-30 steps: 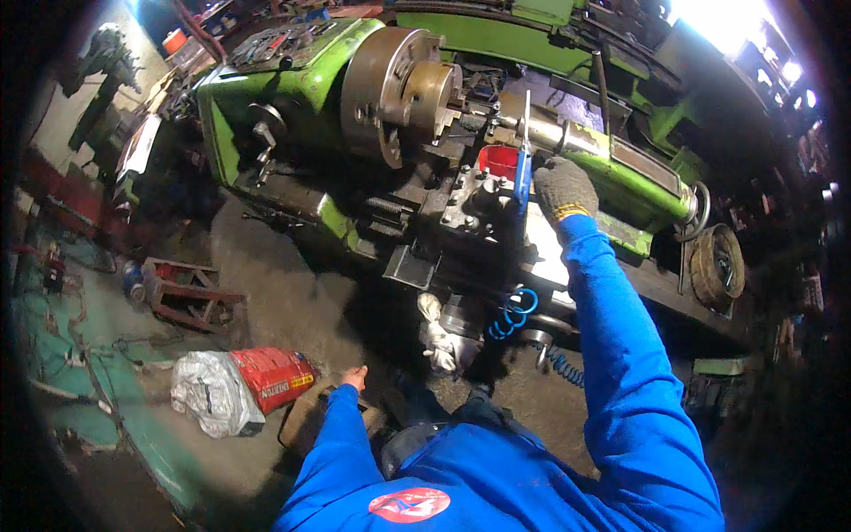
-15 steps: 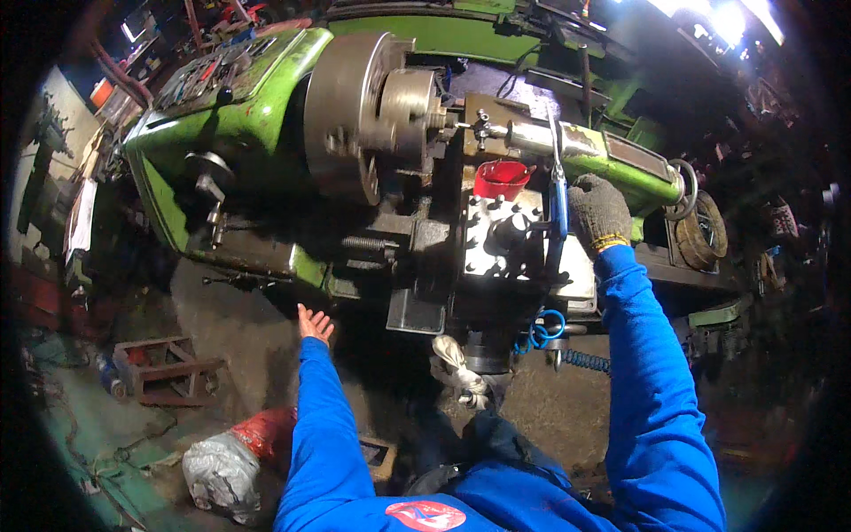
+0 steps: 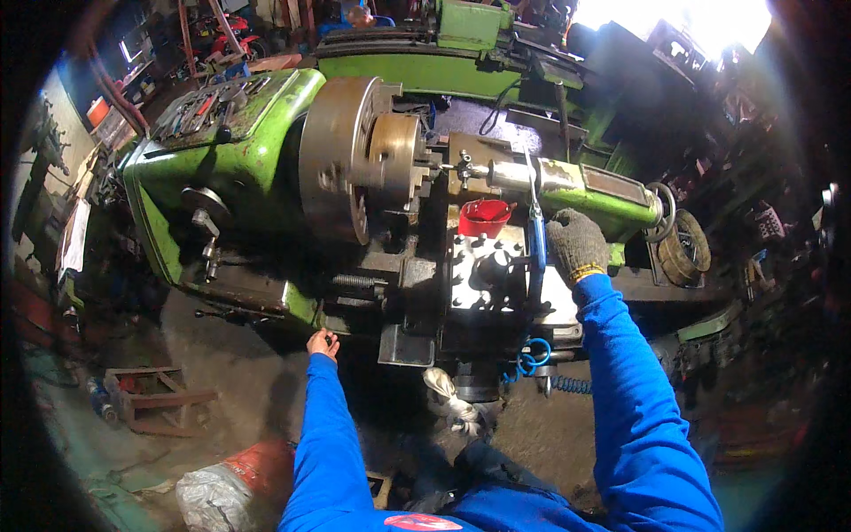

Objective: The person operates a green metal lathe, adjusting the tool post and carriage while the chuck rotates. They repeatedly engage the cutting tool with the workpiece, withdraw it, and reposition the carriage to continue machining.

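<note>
My bare left hand (image 3: 323, 344) is at the lower front edge of a green lathe (image 3: 257, 124), fingers curled in around something small and dark that I cannot make out. My right hand (image 3: 576, 244), in a grey knit glove, is closed beside a blue-handled air gun (image 3: 538, 238) with a long thin metal nozzle. Whatever the glove may grip is hidden. Left of it sits the square tool post (image 3: 470, 291) with several bolts, a red cup (image 3: 484, 218) behind. A large chuck (image 3: 335, 160) carries a smaller one (image 3: 394, 155), facing the tailstock (image 3: 585, 184).
Hand tools (image 3: 208, 105) lie on the headstock. A crank handle (image 3: 209, 235) sticks out at its front. A coiled blue hose (image 3: 530, 359) hangs below the carriage, near a white rag (image 3: 450, 399). On the floor at left are a rusty metal frame (image 3: 160, 399) and a sack (image 3: 217, 496).
My left hand has gone from spread fingers to curled ones, up against the lathe's front edge. The view has shifted, so the machine appears lower. My right hand stays closed beside the air gun.
</note>
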The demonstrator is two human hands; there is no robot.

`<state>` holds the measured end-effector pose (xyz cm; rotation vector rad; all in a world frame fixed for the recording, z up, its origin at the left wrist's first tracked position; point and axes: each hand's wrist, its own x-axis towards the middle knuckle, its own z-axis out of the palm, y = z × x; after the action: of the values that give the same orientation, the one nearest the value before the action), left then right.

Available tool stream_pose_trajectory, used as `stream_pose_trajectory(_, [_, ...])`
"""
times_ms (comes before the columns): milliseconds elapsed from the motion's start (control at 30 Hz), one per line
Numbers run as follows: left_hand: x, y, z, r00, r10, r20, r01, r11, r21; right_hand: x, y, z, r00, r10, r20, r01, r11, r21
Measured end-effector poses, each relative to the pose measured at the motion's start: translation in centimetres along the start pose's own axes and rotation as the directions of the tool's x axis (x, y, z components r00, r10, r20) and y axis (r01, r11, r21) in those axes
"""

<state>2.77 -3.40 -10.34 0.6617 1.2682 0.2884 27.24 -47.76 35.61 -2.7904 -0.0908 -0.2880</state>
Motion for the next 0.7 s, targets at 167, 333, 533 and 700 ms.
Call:
stream_pose_trajectory(167, [2.0,-1.1,0.9,0.988,0.153,0.009,-0.152,0.987,-0.061,-0.5,-0.7,-0.7,1.000,0.013,0.029,-0.014,0.999,0.037])
stream_pose_trajectory(333, [5.2,-5.8,-0.4,0.713,0.701,0.011,-0.500,0.497,0.709,-1.0,-2.5,-1.7,0.999,-0.017,0.046,0.016,0.999,0.028])
stream_pose_trajectory(533, [-2.8,-8.8,-1.0,0.590,0.754,0.289,-0.346,-0.087,0.934,-0.6,0.2,-0.2,0.993,-0.112,-0.039,0.115,0.989,0.094])
stream_pose_trajectory(700, [-3.8,-12.5,-6.4,0.823,0.471,0.317,-0.169,-0.330,0.929,0.0,-0.1,0.7,0.992,-0.121,-0.032,0.123,0.990,0.070])
